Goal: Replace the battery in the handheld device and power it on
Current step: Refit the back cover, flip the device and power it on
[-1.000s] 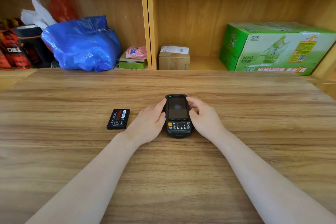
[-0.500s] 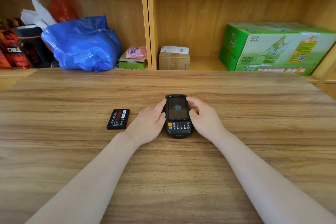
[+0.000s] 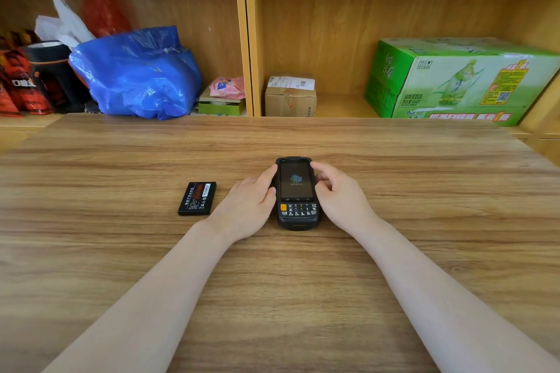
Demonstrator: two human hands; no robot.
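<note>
The handheld scanner (image 3: 297, 194) looks rigid, chunky and smooth-sided, so both flanks suit holding. Left hand (image 3: 248, 206) and right hand (image 3: 339, 194) each grip one flank on the desk (image 3: 303, 297).

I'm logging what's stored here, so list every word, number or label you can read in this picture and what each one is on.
"1": on the orange corner flash of the green drinks carton.
Chinese print on the carton: large, but I cannot transcribe it reliably.
Loose battery label: too small.
Cardboard box shipping label: barcode only, text blurred.
Handheld device screen: a logo, no legible words; key markings too small.
Red and black bags: white characters, blurred.
</note>
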